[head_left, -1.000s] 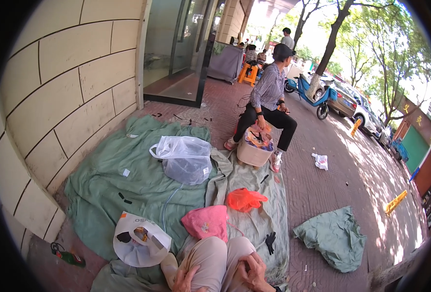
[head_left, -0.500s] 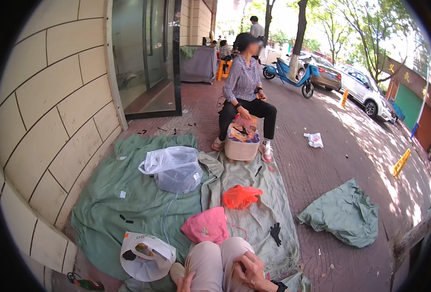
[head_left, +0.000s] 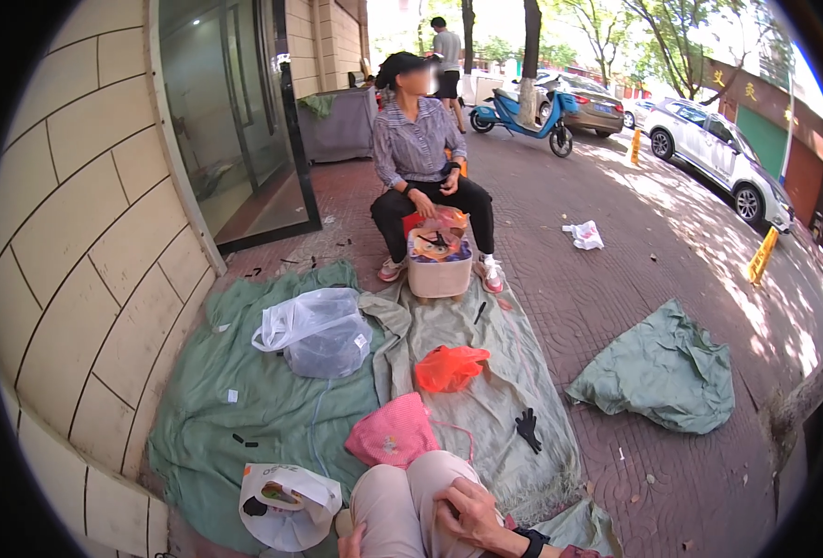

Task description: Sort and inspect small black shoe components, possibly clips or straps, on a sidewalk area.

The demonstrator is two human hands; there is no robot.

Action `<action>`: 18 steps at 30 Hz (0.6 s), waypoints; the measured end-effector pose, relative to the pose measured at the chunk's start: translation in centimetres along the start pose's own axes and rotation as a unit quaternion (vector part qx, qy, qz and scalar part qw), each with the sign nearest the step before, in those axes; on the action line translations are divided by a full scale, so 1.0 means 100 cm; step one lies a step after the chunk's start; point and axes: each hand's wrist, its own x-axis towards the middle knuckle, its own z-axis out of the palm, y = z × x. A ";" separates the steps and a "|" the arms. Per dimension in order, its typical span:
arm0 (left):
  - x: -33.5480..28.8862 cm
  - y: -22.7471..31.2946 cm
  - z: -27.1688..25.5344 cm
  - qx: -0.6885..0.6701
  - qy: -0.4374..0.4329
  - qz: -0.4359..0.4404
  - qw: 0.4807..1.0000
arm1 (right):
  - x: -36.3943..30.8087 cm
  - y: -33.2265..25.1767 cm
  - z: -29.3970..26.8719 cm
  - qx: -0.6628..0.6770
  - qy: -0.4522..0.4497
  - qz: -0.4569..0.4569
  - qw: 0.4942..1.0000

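Observation:
My left hand lies along the side of my left thigh at the lower edge, its visible fingers straight and holding nothing; the rest is cut off. On my right knee rests my right hand, fingers loosely bent and apart, with no object visible in it. A black band circles that wrist. Just beyond my knees lies a pink cloth bag with a thin strap. To the left stands an open white bag with things inside. A black glove lies to the right of the pink bag.
Green sheets cover the ground, bearing a clear plastic bag and a red plastic bag. Across from me a seated person touches things in a beige bin. A crumpled green cloth lies right; a tiled wall stands left.
My view has turned toward the right, so the scene sits further left. The seated person now sits more upright with the head turned. My hands stay on my legs.

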 end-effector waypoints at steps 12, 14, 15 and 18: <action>0.003 -0.003 0.004 0.035 0.024 0.015 0.999 | -0.001 0.007 -0.002 0.039 0.004 -0.004 0.999; 0.002 0.003 0.002 0.028 0.012 -0.018 0.999 | -0.008 0.002 0.000 0.033 0.012 0.007 0.999; 0.002 0.000 0.003 0.029 0.015 -0.015 0.999 | -0.008 0.000 0.000 0.026 0.017 0.019 0.999; 0.002 -0.005 0.006 0.050 0.022 0.003 0.998 | -0.008 -0.001 -0.006 0.024 0.022 0.018 0.999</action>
